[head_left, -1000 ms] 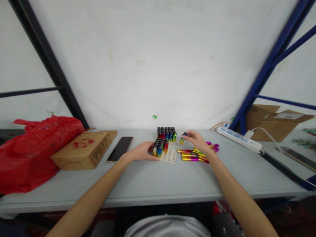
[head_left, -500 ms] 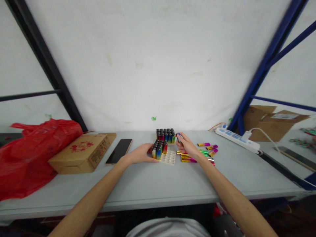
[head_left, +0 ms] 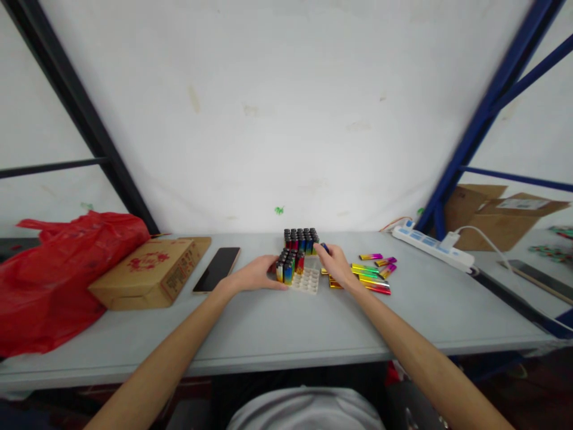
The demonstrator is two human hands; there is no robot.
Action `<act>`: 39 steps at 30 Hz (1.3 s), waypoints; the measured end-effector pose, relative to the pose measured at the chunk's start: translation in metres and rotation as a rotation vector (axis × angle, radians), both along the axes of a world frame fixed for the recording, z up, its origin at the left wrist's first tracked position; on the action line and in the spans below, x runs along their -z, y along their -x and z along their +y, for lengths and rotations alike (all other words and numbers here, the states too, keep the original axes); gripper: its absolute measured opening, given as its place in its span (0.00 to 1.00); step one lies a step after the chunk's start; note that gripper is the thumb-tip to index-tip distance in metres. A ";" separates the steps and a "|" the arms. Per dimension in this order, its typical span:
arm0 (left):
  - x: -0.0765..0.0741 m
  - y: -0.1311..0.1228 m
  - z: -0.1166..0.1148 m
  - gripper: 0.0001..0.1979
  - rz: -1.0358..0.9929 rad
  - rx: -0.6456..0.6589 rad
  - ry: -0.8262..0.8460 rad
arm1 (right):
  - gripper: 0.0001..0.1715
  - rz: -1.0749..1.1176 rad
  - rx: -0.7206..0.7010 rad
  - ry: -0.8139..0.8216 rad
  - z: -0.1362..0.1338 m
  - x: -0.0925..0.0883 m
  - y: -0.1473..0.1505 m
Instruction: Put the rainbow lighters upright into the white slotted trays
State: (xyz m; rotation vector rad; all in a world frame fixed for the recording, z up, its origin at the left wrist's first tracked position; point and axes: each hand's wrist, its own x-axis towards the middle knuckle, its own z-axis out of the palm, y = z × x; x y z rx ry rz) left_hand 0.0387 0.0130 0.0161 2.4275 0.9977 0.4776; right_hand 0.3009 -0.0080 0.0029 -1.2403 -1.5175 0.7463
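Note:
A pale tray [head_left: 307, 280] with round hollows lies in front of me. Upright metallic tubes with black tops [head_left: 289, 272], resembling lighters, fill its left part; hollows at the right front hold none. My left hand [head_left: 259, 274] is curved around the tray's left end, thumb at the front, fingers partly hidden behind. My right hand [head_left: 333, 263], closed in a pinch, holds a small dark blue piece [head_left: 324, 247] above the tray's right back side; most of it is hidden. Behind stands a second block of black-topped tubes [head_left: 301, 239]. Shiny multicoloured tubes [head_left: 373, 280] lie beside my right hand.
To the left are a phone [head_left: 218, 270], a brown cardboard box [head_left: 147, 272] and a red plastic bag [head_left: 67, 280]. At the right lie a white power strip [head_left: 432, 249] with a plugged-in cable and an open carton [head_left: 505, 224]. A wall stands behind the table.
My right hand has turned and come slightly lower and nearer the tray, with the blue piece still in its fingers. My left hand stays at the tray. The view has shifted slightly.

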 end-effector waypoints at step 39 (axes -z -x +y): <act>0.000 0.000 -0.002 0.35 0.082 -0.065 -0.036 | 0.27 -0.487 -0.215 -0.232 -0.021 -0.014 -0.001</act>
